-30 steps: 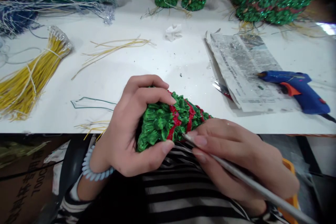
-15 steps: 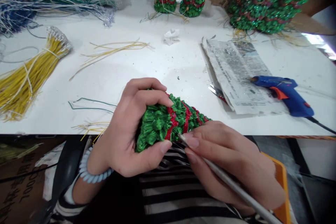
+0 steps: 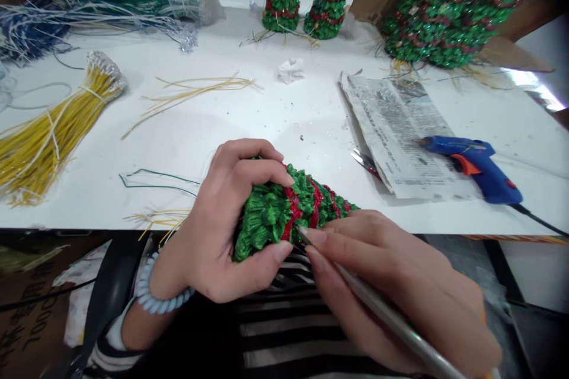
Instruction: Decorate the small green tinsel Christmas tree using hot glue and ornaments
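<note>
A small green Christmas tree ornament (image 3: 267, 219) with red glittery garlands lies tilted on its side, its tip pointing right. My left hand (image 3: 222, 219) is wrapped around its wide base, thumb below and fingers over the top. Between thumb and fingers, my right hand (image 3: 382, 278) pinches a thin grey metal rod-like tool (image 3: 377, 302), held like a pen. The tool's tip meets the tree's lower side near a red garland; whether it goes into the surface is hard to see. Loose yellow wires (image 3: 164, 219) and a green wire (image 3: 155, 177) lie beside my left wrist.
A blue glue gun (image 3: 475, 160) rests on folded newspaper (image 3: 400, 136) at the right, near a partly covered metal-tipped tool (image 3: 364, 160). Bundled yellow wires (image 3: 57, 124) lie left. Finished-looking trees (image 3: 284, 0) stand at the back, and crumpled white tissue (image 3: 291, 71) sits mid-table.
The tool tip and my right fingers have shifted slightly left along the tree, and the right hand has turned a little. My left hand keeps its hold. The whole view has moved slightly.
</note>
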Tool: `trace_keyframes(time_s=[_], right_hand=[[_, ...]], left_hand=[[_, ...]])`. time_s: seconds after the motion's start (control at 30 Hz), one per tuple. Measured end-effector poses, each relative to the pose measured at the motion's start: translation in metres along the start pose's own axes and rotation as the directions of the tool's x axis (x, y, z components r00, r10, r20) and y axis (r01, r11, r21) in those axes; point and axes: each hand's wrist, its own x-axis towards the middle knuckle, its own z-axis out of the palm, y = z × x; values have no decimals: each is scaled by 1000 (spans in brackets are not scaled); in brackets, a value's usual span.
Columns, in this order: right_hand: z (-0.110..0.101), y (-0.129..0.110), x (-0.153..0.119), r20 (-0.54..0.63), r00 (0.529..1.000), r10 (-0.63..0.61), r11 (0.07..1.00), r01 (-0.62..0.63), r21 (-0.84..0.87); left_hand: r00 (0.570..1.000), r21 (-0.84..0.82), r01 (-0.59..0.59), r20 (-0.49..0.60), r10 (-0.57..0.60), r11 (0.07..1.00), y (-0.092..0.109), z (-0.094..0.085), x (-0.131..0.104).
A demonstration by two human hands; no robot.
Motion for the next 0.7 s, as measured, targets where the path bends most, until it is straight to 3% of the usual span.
trace_keyframes(time_s=[0.17, 0.37, 0.53, 0.7], right_hand=[[2, 4, 2, -19, 998, -62, 997, 61, -41], [14, 10, -7, -229, 973, 1, 996, 18, 84], [9, 14, -6, -123, 991, -48, 993, 61, 103], [6, 12, -4, -105, 992, -70, 995, 76, 60]], left_hand=[[1000, 17, 20, -5, -20, 1000, -1, 0, 0], [1000, -1, 14, -4, -14, 1000, -1, 0, -1], [1000, -18, 11, -5, -11, 1000, -1, 0, 0], [1000, -18, -14, -13, 14, 1000, -2, 1, 1]])
